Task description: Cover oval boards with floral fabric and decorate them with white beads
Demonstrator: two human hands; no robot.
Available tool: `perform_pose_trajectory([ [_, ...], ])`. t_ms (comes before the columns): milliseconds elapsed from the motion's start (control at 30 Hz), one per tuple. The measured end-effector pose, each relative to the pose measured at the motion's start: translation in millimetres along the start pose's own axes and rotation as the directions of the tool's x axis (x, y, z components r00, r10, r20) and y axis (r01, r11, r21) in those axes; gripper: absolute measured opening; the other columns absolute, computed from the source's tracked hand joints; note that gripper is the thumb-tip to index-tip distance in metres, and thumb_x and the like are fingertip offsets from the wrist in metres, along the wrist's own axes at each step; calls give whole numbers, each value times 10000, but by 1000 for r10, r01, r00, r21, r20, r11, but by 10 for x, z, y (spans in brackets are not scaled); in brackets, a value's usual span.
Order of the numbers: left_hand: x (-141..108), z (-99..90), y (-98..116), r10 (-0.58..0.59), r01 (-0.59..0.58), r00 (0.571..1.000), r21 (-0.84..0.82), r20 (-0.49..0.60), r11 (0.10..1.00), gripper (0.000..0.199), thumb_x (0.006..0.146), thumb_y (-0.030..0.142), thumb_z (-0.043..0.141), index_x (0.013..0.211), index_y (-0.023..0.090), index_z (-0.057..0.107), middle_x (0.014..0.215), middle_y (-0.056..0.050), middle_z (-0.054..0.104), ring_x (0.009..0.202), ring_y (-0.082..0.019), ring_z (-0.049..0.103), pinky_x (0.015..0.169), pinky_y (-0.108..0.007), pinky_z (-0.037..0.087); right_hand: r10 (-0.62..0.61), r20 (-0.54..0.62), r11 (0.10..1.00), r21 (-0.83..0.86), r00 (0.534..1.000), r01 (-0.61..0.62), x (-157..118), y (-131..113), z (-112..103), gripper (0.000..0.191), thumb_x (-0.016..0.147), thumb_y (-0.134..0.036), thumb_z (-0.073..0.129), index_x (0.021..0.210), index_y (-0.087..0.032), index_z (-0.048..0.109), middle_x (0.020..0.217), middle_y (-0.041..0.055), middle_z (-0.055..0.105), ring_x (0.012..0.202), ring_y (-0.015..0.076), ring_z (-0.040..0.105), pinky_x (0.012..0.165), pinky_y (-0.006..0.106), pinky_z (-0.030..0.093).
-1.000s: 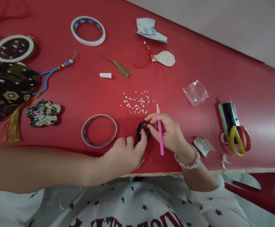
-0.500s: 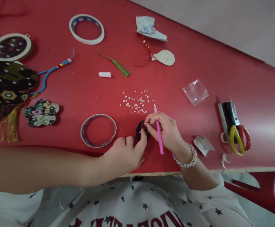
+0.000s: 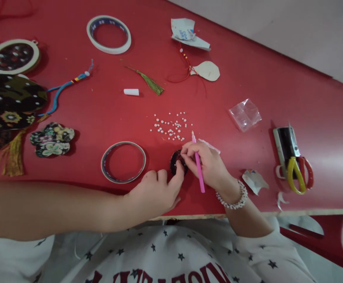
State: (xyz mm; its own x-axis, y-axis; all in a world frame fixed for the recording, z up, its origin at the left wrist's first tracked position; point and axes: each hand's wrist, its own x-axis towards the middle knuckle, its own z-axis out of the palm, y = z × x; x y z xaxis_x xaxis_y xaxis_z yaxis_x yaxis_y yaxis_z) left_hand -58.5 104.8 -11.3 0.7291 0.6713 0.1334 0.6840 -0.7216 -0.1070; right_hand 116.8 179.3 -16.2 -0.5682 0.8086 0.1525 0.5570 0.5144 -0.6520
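Note:
A small dark round piece (image 3: 173, 162) with a few tiny white dots lies on the red table near its front edge. My left hand (image 3: 156, 192) steadies it, the index finger pressing on its face and the other fingers curled. Over the right side of the piece, my right hand (image 3: 208, 163) has its thumb and index fingertips pinched together; anything tiny between them is hidden. That hand also carries a pink pen-like stick (image 3: 200, 173) between its fingers, pale tip pointing away from me. Just beyond, white half-pearl beads (image 3: 171, 127) are scattered.
Tape rolls (image 3: 123, 181) (image 3: 109, 51) lie left and farther back. Scissors (image 3: 295, 173) rest at right, near a plastic bag (image 3: 245, 114) and paper scrap (image 3: 255, 181). A green tassel (image 3: 150, 82), white cap (image 3: 131, 92), flower-shaped piece (image 3: 52, 140) and corded ornaments (image 3: 13, 98) surround the beads.
The view has shifted very slightly. Both hands stay at the dark piece, with the right fingertips still pinched over it and the pink stick still held.

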Motion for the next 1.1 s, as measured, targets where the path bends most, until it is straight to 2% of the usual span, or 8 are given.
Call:
perform_pose_trajectory([
  [333,4,-11,-10,2,-2,1000,5,1,1000,444,915,312,327,1144,50,603,1236,-197,561,543,-139,512,420,-289,360,-8,25,1000,2,1000,8,3,-3,-8,118,832,-124,529,807,-222,468,877,17,638,725,124,582,697,270,465],
  [567,3,5,-3,1,-1,1000,-5,-2,1000,423,916,320,338,1110,74,621,1240,-181,561,550,-141,515,420,-294,356,-11,-60,997,80,998,16,-1,-6,11,114,840,-128,528,812,-223,470,865,10,638,788,130,619,718,279,492],
  [833,-7,13,3,-3,3,1000,-28,-13,1000,390,919,341,362,1060,113,645,1233,-166,569,552,-132,509,424,-290,345,-14,-85,992,127,996,25,1,-33,21,129,832,-124,543,816,-226,467,870,9,644,779,128,627,708,282,509],
  [1100,-1,28,13,-14,14,999,5,-46,1000,439,912,358,361,1108,60,618,1209,-188,572,536,-129,491,410,-299,337,-36,-74,994,100,997,43,11,-26,30,115,835,-141,545,811,-229,473,853,8,648,769,133,627,711,289,510],
])
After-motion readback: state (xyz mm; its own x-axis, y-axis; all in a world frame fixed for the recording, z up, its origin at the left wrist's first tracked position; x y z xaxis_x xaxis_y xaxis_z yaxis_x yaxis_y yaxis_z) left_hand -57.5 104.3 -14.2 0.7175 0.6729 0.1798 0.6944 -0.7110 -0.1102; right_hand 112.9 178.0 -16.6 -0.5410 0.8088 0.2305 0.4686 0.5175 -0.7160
